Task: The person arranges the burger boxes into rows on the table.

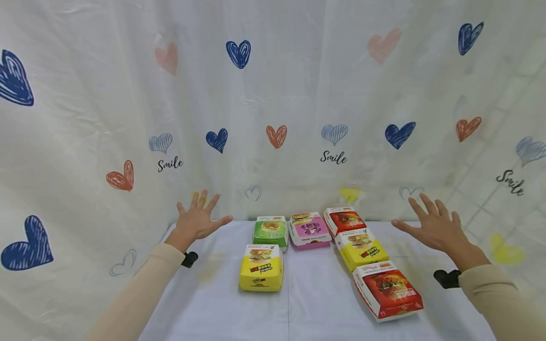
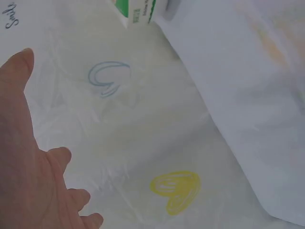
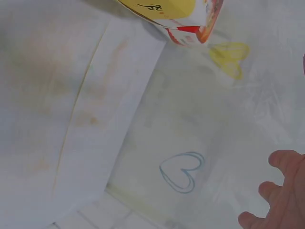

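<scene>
- six closed burger boxes sit on the white table (image 1: 315,303); none shows its contents.
- from the table's middle: a green box (image 1: 270,231) at 11 o'clock, a pink box (image 1: 310,229) at 12 touching it, a red box (image 1: 343,220) at 1 o'clock.
- a yellow box (image 1: 261,267) lies just in front of the green one, at 9 o'clock; a second yellow box (image 1: 362,248) at 3 o'clock touches the red box behind it; a large red box (image 1: 387,289) at 5 o'clock lies nearest the person.
- the left hand (image 1: 197,221) is raised with fingers spread and straight, holding nothing, at 10 o'clock from the boxes and near the green one.
- the right hand (image 1: 432,226) is also spread and empty, at 2 o'clock, near the second yellow box.
- the head view alone shows all six boxes and both beige sleeves; the left wrist view shows only a corner of the green box (image 2: 140,10), the palm (image 2: 28,176) and a yellow heart on the backdrop cloth (image 2: 143,143); the right wrist view shows a yellow and red box corner (image 3: 178,16) and fingertips (image 3: 281,191).
- the cloth behind bears coloured hearts and the word "smile"; the print on the boxes is too small to read.
</scene>
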The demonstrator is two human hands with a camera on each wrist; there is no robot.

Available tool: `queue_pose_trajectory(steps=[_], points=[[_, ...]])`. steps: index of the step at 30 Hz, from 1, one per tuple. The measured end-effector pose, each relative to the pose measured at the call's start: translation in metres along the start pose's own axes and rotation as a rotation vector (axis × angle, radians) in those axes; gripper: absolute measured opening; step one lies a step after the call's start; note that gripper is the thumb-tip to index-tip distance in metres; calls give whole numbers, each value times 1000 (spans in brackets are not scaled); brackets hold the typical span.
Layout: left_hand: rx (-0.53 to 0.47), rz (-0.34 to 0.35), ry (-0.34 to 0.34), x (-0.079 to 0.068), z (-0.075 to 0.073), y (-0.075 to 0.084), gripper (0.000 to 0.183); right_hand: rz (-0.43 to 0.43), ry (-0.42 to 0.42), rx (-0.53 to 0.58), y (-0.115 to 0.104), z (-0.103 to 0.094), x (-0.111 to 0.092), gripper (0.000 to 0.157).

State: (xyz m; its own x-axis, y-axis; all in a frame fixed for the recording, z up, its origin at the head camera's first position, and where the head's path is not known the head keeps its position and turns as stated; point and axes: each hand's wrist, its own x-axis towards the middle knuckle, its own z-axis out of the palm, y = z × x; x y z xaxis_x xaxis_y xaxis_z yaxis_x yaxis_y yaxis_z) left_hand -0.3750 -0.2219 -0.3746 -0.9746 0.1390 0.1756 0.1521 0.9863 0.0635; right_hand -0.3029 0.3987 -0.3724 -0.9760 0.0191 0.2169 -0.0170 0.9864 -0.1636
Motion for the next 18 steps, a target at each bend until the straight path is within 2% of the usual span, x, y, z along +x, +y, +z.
queue_pose_trajectory(steps=[10, 14, 18], points=[[37, 3, 11, -12, -1, 8, 101, -30, -3, 3, -13, 3, -11, 111], [32, 14, 20, -20, 1, 13, 100, -60, -5, -8, -28, 3, -20, 109], [49, 41, 57, -33, 6, 21, 95, -92, 10, -23, -51, 4, -31, 104]])
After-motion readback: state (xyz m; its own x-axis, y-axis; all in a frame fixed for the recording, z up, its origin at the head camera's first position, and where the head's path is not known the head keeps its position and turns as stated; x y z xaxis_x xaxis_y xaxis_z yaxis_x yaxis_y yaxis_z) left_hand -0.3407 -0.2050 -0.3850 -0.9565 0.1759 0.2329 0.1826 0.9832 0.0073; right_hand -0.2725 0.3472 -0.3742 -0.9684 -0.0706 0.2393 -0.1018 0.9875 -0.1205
